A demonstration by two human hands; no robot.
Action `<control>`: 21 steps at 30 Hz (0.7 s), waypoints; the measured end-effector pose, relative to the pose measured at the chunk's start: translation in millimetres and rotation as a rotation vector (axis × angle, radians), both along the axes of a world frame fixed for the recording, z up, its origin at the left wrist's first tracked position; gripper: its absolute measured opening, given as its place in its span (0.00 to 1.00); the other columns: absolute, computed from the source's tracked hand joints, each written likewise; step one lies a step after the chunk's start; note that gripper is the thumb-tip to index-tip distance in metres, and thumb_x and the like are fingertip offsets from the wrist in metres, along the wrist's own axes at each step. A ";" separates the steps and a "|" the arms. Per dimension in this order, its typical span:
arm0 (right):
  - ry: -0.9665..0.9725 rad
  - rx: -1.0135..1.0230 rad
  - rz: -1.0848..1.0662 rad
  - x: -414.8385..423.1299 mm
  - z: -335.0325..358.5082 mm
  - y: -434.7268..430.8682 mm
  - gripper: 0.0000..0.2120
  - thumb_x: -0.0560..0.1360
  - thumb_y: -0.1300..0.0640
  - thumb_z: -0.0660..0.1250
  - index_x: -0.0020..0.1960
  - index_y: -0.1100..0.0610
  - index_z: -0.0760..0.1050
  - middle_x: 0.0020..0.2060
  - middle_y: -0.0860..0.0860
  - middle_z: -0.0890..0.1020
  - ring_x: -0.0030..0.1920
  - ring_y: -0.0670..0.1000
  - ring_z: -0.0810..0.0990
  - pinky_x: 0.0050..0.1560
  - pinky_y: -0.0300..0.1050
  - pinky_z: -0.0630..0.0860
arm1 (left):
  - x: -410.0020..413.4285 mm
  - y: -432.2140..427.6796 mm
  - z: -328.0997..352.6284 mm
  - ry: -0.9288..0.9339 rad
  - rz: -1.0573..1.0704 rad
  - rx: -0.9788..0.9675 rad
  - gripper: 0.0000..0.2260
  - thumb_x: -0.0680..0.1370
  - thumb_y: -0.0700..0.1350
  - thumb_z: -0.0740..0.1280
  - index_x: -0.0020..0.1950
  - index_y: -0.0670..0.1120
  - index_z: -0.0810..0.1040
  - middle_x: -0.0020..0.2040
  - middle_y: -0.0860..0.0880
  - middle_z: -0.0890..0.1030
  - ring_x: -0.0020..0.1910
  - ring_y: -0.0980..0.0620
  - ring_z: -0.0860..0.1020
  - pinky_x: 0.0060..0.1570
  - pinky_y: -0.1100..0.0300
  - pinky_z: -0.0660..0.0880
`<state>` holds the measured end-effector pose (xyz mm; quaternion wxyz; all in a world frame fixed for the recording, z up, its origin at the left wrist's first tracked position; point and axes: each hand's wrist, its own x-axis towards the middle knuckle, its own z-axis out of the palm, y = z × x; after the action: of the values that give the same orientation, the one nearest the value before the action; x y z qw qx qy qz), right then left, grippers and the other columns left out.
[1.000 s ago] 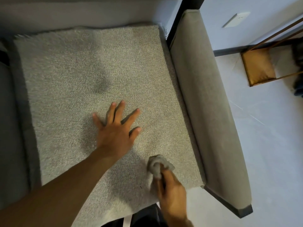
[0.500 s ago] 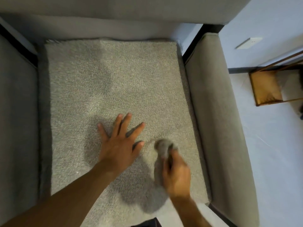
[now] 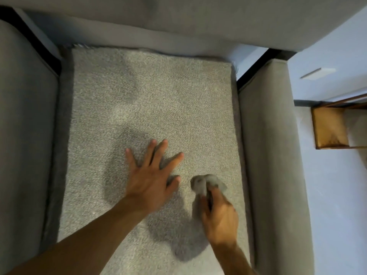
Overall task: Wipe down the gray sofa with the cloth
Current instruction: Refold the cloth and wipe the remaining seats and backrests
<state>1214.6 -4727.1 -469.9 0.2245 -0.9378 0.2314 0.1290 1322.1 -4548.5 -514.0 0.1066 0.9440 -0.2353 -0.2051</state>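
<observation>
Right hand point(image 3: 220, 217) grips the bunched gray cloth point(image 3: 206, 183), fingers curled round it, and presses it onto the seat cushion point(image 3: 158, 92) in the front right part. Left hand point(image 3: 151, 179) lies flat on the cushion just beside the cloth, fingers straight and spread, holding nothing. Gray sofa point(image 3: 198, 22): the backrest spans the top of the view, and a padded armrest stands at each side of the cushion, the right armrest point(image 3: 274, 155) nearest the cloth. Pale floor point(image 3: 337, 195) lies to the right of the sofa. Brown wooden frame point(image 3: 329, 128) stands there, apart from the armrest. White wall plate point(image 3: 317, 73) is mounted above it.
</observation>
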 end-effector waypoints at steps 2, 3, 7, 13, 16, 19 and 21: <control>-0.079 -0.013 0.027 48.3 -1.6 -11.7 0.12 0.84 0.43 0.58 0.65 0.43 0.72 0.53 0.44 0.84 0.46 0.52 0.84 0.41 0.47 0.77 | 12.7 -3.7 -2.4 -0.019 0.002 -0.008 0.28 0.82 0.67 0.47 0.82 0.65 0.50 0.85 0.46 0.42 0.83 0.41 0.38 0.70 0.21 0.41; -0.120 -0.014 0.029 75.4 -4.0 -16.0 0.12 0.84 0.45 0.59 0.65 0.44 0.73 0.53 0.45 0.84 0.46 0.53 0.84 0.42 0.47 0.76 | 20.0 -6.0 -4.6 -0.030 0.007 -0.008 0.28 0.82 0.67 0.47 0.82 0.65 0.50 0.85 0.46 0.42 0.83 0.41 0.38 0.70 0.21 0.41; -0.189 -0.002 -0.014 139.8 -16.8 -20.6 0.09 0.82 0.51 0.62 0.61 0.46 0.75 0.46 0.51 0.85 0.42 0.57 0.84 0.40 0.48 0.77 | 43.1 -14.3 -10.7 -0.044 0.044 0.004 0.27 0.83 0.67 0.47 0.82 0.66 0.47 0.84 0.46 0.40 0.82 0.41 0.36 0.70 0.21 0.40; -0.045 -0.018 -0.018 53.1 -6.6 0.8 0.11 0.80 0.48 0.65 0.63 0.44 0.75 0.42 0.49 0.86 0.39 0.56 0.85 0.37 0.46 0.76 | 65.9 -20.2 -13.1 -0.040 0.090 -0.003 0.27 0.82 0.66 0.49 0.81 0.66 0.49 0.84 0.45 0.43 0.82 0.40 0.38 0.70 0.21 0.41; -0.090 -0.051 0.004 83.7 -10.7 -4.2 0.12 0.81 0.46 0.63 0.64 0.45 0.75 0.45 0.50 0.86 0.40 0.58 0.85 0.38 0.50 0.79 | 66.6 -21.8 -13.3 -0.055 0.084 -0.009 0.28 0.82 0.66 0.50 0.82 0.65 0.50 0.85 0.44 0.45 0.83 0.39 0.39 0.69 0.20 0.42; -0.193 -0.042 0.034 174.9 -21.0 -14.8 0.11 0.83 0.47 0.60 0.63 0.46 0.75 0.48 0.51 0.84 0.42 0.57 0.83 0.38 0.45 0.71 | 63.1 -21.5 -17.1 -0.089 0.088 -0.013 0.28 0.82 0.67 0.48 0.82 0.65 0.49 0.85 0.44 0.44 0.83 0.39 0.39 0.69 0.20 0.41; -0.193 -0.103 -0.003 245.2 -32.7 -24.4 0.10 0.84 0.49 0.59 0.61 0.48 0.75 0.50 0.54 0.84 0.46 0.59 0.83 0.40 0.44 0.68 | 63.3 -21.6 -19.9 -0.110 0.090 -0.027 0.28 0.82 0.67 0.49 0.82 0.65 0.51 0.85 0.43 0.46 0.83 0.38 0.40 0.69 0.21 0.40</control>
<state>1459.8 -4751.6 -502.6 0.1975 -0.9558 0.2165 0.0255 1385.4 -4570.0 -533.9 0.1152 0.9620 -0.2009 -0.1448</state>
